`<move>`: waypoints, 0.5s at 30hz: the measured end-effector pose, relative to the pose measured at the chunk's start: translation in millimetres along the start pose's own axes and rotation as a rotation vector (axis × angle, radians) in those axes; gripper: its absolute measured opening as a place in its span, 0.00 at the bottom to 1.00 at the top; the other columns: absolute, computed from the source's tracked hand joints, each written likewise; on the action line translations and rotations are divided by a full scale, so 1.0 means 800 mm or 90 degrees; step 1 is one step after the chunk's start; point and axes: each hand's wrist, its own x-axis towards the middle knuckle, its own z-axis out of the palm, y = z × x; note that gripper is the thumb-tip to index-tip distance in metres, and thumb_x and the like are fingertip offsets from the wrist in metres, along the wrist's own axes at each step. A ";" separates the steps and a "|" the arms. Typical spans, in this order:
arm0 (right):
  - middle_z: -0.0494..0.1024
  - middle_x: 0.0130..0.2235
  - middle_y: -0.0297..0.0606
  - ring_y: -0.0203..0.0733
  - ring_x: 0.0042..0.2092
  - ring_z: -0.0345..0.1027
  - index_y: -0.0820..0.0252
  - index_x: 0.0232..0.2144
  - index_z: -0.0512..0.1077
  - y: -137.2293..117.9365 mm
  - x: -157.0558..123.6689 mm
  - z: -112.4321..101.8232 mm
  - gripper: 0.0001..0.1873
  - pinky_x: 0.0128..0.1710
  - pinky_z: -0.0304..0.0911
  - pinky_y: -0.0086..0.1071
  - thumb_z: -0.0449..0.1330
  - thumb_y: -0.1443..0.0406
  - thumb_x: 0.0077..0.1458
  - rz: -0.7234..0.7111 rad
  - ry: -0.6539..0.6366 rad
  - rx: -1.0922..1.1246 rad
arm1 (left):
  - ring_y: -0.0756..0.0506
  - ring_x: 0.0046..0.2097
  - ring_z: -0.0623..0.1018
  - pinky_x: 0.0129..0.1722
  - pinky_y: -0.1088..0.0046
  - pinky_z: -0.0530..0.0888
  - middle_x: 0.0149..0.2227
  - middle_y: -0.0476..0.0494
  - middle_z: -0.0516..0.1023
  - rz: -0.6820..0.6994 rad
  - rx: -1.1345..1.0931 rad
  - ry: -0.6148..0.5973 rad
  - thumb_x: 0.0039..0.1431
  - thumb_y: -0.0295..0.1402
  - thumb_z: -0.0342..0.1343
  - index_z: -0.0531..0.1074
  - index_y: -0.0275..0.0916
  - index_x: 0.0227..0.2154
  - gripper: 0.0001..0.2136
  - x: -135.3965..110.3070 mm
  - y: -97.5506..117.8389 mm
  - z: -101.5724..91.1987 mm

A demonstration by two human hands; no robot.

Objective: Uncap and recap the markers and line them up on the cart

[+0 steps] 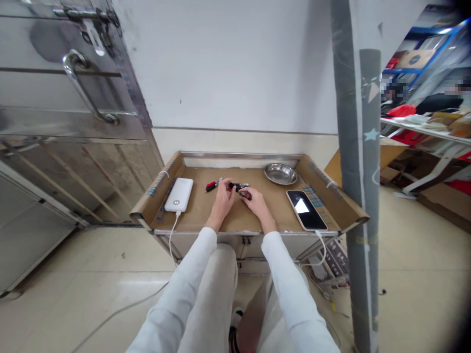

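My left hand is closed, thumb and fingers pinched at the end of a black marker. My right hand is closed on the dark piece at the marker's other end, which the fingers partly hide. Right behind the fingertips lies another dark marker with pale markings, and I cannot tell whether it touches the one held. A red marker with a black one alongside lies just left of my left hand. All of this is over the cardboard-lined tabletop.
A white power bank with a cable sits on the left. On the right lies a phone, cabled too, below a round metal dish. Cardboard flaps border both sides. A wrapped pole stands right of the table.
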 end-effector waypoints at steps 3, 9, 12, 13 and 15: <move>0.75 0.36 0.37 0.37 0.35 0.67 0.59 0.40 0.72 0.003 0.000 0.001 0.14 0.39 0.63 0.32 0.58 0.70 0.49 0.016 0.002 0.018 | 0.48 0.44 0.74 0.44 0.69 0.74 0.45 0.39 0.67 0.000 0.018 0.021 0.65 0.34 0.44 0.57 0.39 0.48 0.11 0.000 0.001 -0.002; 0.75 0.34 0.37 0.37 0.34 0.67 0.59 0.40 0.72 0.004 -0.001 0.002 0.13 0.38 0.63 0.31 0.58 0.70 0.50 0.023 0.011 0.024 | 0.48 0.44 0.73 0.44 0.69 0.73 0.44 0.38 0.66 0.024 0.013 0.040 0.65 0.33 0.44 0.58 0.38 0.47 0.10 0.002 0.003 -0.004; 0.75 0.34 0.37 0.38 0.35 0.67 0.59 0.36 0.73 0.004 0.000 0.002 0.09 0.39 0.63 0.32 0.58 0.71 0.50 0.001 0.018 0.009 | 0.47 0.45 0.71 0.42 0.68 0.73 0.46 0.37 0.65 0.045 -0.011 0.064 0.64 0.32 0.45 0.58 0.38 0.47 0.10 0.002 0.003 -0.004; 0.75 0.33 0.37 0.38 0.35 0.67 0.59 0.35 0.73 0.004 0.001 0.002 0.08 0.39 0.63 0.32 0.58 0.71 0.50 -0.005 0.018 0.003 | 0.46 0.46 0.71 0.42 0.68 0.73 0.46 0.37 0.65 0.049 -0.016 0.068 0.64 0.31 0.46 0.59 0.38 0.47 0.10 0.003 0.004 -0.004; 0.75 0.32 0.37 0.39 0.35 0.67 0.59 0.33 0.73 0.004 0.001 0.001 0.07 0.40 0.62 0.33 0.58 0.71 0.50 -0.011 0.019 -0.008 | 0.46 0.46 0.70 0.42 0.68 0.73 0.46 0.37 0.64 0.048 -0.020 0.068 0.63 0.30 0.46 0.59 0.38 0.46 0.09 0.004 0.006 -0.006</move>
